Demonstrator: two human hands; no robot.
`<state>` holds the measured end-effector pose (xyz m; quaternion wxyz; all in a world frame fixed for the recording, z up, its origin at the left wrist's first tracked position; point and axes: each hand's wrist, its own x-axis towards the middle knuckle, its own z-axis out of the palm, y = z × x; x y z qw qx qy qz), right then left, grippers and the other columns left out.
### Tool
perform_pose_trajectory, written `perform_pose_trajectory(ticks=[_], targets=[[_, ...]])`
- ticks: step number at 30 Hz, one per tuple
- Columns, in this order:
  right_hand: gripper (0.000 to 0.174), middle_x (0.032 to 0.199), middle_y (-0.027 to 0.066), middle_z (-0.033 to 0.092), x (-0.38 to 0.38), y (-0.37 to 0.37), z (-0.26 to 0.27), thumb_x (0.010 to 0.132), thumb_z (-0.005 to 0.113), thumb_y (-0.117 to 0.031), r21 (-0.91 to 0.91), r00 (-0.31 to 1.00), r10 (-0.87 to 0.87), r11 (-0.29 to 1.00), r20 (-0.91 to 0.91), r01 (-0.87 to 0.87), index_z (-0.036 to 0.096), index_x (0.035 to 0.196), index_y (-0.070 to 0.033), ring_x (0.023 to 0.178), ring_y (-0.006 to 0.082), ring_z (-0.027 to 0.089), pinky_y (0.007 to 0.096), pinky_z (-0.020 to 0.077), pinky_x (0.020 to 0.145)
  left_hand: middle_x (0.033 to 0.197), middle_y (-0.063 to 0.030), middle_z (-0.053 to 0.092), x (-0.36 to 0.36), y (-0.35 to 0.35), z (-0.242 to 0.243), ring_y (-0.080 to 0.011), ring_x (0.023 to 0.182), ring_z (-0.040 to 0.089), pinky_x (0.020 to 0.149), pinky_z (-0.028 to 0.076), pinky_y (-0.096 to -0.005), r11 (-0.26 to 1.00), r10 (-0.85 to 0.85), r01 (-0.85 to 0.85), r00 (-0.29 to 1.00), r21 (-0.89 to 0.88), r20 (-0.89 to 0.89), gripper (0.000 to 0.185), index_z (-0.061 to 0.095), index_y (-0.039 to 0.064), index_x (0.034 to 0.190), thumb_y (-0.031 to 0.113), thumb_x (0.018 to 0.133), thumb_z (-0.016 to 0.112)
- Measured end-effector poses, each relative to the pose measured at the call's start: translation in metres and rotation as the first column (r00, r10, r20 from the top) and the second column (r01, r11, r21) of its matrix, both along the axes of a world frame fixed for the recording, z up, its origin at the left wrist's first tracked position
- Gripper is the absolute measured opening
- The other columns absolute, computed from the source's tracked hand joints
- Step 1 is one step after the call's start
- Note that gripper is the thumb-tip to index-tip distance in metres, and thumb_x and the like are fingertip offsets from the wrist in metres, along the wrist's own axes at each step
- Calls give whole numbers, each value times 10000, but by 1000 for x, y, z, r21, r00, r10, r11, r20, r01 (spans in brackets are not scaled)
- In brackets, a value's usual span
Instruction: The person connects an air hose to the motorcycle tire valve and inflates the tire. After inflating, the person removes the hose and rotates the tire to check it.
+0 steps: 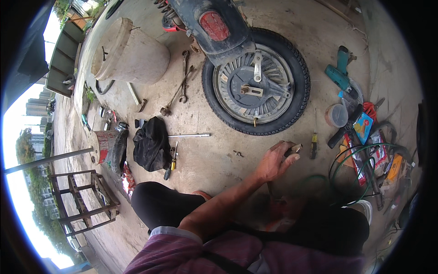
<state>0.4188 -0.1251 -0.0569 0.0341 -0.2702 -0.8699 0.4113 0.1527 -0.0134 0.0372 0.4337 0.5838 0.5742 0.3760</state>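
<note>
My left hand [277, 161] reaches forward over the concrete floor, its fingers and thumb closed on a small cylindrical metal part [297, 148]. My right hand is out of view. Beyond the left hand is a scooter's rear wheel [255, 82] with a black tyre, a hub motor and a slotted metal plate [255, 91] at its axle. A brass-coloured valve stem [255, 122] points towards me. Close to the hand's right lies a screwdriver [313, 138] with a yellow and black handle. A small metal fastener [237, 153] rests on the floor to its left.
The scooter's rear fender [226, 51] overhangs the wheel. At right are a teal cordless drill [337, 77], a plastic tub [336, 115], red-handled pliers [370, 109] and looped green cable [368, 147]. Left are a bucket [143, 56], wrenches [184, 75], a hammer [141, 105] and black cloth [152, 144].
</note>
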Motion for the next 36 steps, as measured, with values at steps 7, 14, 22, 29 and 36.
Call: perform_pose_trajectory(ticks=[7, 14, 22, 29, 36], targets=[[659, 1047, 189, 734, 42, 39, 22, 798, 822, -453, 400, 797, -604, 727, -12, 558, 611, 1253, -24, 874, 396, 740, 525, 584, 712, 1444, -249, 554, -13, 37, 10, -484, 1402, 442, 1205, 331, -510, 973, -99, 155, 950, 171, -295, 675, 439, 8, 1498, 467, 1031, 603], [775, 1078, 208, 741, 81, 108, 54, 797, 833, -273, 194, 689, -708, 706, 157, 681, 483, 1460, -79, 977, 425, 731, 519, 583, 814, 1117, -186, 741, -121, 66, 54, -346, 1087, 705, 952, 540, -438, 881, -464, 378, 811, -286, -357, 444, 668, -11, 1223, 375, 1004, 664], [708, 1215, 219, 709, 102, 142, 54, 824, 791, -269, 370, 612, -775, 621, 156, 691, 505, 1447, -91, 1120, 423, 678, 519, 540, 947, 979, -92, 688, -306, 77, 21, -200, 971, 672, 796, 535, -359, 844, 378, -434, 898, -315, -224, 511, 686, -7, 1131, 481, 985, 647], [474, 1158, 214, 709, 95, 150, 106, 833, 775, -264, 449, 589, -725, 686, 358, 572, 638, 1231, -48, 1105, 421, 669, 539, 528, 935, 1431, -152, 597, -314, 98, -20, -273, 1322, 548, 1130, 413, -429, 800, 562, -429, 781, -419, 274, 758, 499, -19, 1475, 566, 1005, 609], [433, 1094, 194, 750, 81, 204, 139, 889, 783, -265, 38, 732, -638, 759, 240, 649, 670, 1210, 3, 1046, 286, 738, 390, 570, 908, 1373, -145, 653, -286, 118, -46, -223, 1211, 634, 1084, 480, -340, 853, 515, -427, 600, -300, 613, 693, 537, -47, 1444, 503, 1027, 611]])
